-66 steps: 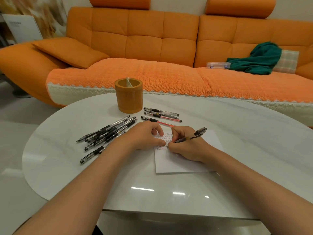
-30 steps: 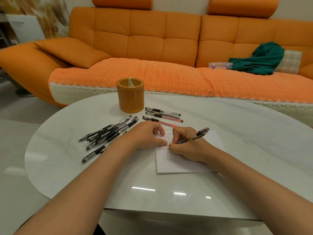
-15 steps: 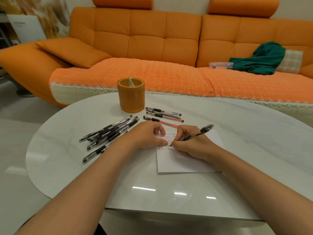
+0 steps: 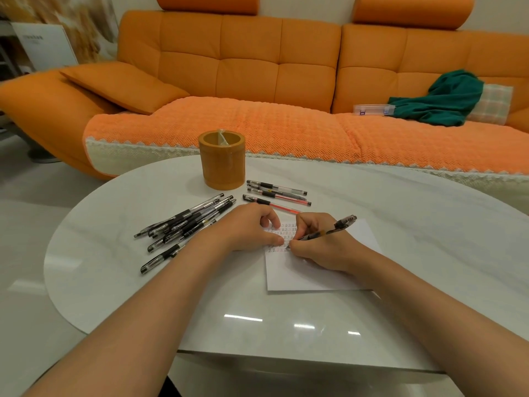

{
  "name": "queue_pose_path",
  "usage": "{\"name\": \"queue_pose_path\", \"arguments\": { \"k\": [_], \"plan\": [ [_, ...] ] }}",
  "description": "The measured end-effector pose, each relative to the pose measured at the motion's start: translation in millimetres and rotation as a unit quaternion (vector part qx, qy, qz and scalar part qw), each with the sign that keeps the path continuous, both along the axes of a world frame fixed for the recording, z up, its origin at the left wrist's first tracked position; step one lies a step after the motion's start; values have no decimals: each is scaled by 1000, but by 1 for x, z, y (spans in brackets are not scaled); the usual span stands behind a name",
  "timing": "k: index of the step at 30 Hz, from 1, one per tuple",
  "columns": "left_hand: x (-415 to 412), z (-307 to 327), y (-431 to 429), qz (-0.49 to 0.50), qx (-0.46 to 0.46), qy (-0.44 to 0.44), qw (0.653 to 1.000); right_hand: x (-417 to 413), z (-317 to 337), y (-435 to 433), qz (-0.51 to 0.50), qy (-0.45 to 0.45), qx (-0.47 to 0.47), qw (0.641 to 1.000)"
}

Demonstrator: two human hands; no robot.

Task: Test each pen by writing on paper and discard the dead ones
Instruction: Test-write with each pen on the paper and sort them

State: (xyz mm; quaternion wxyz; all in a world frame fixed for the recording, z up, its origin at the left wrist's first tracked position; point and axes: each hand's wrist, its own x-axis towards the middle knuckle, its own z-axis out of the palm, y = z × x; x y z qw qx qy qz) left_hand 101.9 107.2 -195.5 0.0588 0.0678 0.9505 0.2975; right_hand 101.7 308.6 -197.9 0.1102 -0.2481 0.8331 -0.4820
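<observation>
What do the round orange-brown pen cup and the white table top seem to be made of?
Round orange-brown pen cup: probably bamboo or wood, smooth and glossy; thick wall, soft sheen. White oval table top: likely polished stone or marble-look slab; faint grey veins, sharp lamp reflections.

Orange sofa (image 4: pixel 257 67) behind white table (image 4: pixel 286 325); green cloth (image 4: pixel 452 98), clear box (image 4: pixel 372 109), plaid cushion (image 4: pixel 493 104) on its seat
</observation>
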Motion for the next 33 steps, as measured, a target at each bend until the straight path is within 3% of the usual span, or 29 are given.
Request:
{"name": "queue_pose_path", "arguments": {
  "k": [12,19,23,27,30,33],
  "plan": [
    [2,2,1,0,-1,3,1000,3,3,2,13,-16,6,1000],
    [3,5,1,-12,-8,2,1000,-2,2,5,-90,-51,-122,987],
    [5,7,0,-19,-4,6,1000,-1,8,8,-91,12,-138,986],
    [11,12,2,-2,22,38,999,-1,20,14,-71,169,-40,982],
    [16,21,7,26,91,67,993,-3,28,15,-51,323,131,936],
    [24,33,11,11,159,40,986,-1,33,12,-68,349,278,892]
  ]
}}
